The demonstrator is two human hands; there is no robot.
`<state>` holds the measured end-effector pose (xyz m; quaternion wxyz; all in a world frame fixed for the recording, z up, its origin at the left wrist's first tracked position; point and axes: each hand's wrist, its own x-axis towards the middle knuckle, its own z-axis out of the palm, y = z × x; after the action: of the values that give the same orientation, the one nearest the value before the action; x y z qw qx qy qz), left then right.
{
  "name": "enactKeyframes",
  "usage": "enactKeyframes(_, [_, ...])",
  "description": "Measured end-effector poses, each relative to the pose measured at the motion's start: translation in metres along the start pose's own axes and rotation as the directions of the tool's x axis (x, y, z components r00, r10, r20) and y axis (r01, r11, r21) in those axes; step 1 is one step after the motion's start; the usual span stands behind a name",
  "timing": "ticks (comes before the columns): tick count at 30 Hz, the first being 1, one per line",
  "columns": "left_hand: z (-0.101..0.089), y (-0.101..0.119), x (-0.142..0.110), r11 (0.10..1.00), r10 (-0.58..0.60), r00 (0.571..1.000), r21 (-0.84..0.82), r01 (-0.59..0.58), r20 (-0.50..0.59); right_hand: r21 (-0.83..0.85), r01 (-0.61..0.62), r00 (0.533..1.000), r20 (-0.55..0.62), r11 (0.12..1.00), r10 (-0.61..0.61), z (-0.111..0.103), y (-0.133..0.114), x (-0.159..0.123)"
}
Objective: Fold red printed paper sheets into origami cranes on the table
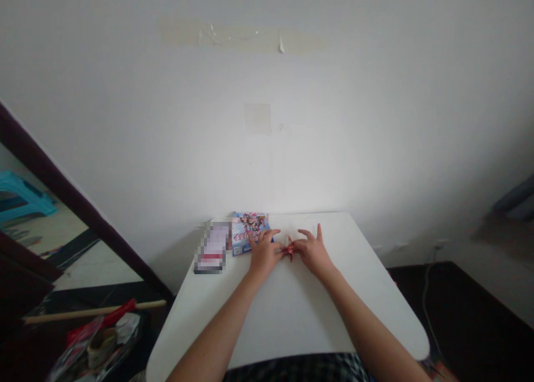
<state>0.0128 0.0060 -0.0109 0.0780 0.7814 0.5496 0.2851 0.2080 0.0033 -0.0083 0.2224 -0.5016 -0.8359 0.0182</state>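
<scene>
A small red folded paper piece lies on the white table, between both my hands. My left hand pinches its left side with thumb and fingers. My right hand pinches its right side, with the other fingers raised and spread. Behind my left hand lies a colourful printed packet, partly covered by my fingers.
A blurred-out card or booklet lies left of the packet. The table stands against a white wall. On the floor at lower left are a wooden stick and a pile of bags and clutter. A blue stool shows at far left.
</scene>
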Motion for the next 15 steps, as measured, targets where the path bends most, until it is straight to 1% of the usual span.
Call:
enactKeyframes(6, [-0.0022,0.0006,-0.0002,1.0,0.029,1.0,0.012,-0.029,0.009,-0.007,0.026,1.0,0.012,1.0,-0.026,-0.0014,-0.0025,0.0])
enactKeyframes(15, [-0.0025,0.0033,0.0002,0.999,0.031,0.999,-0.009,-0.031,0.028,-0.011,0.008,1.0,0.011,1.0,-0.008,0.001,-0.0011,0.0011])
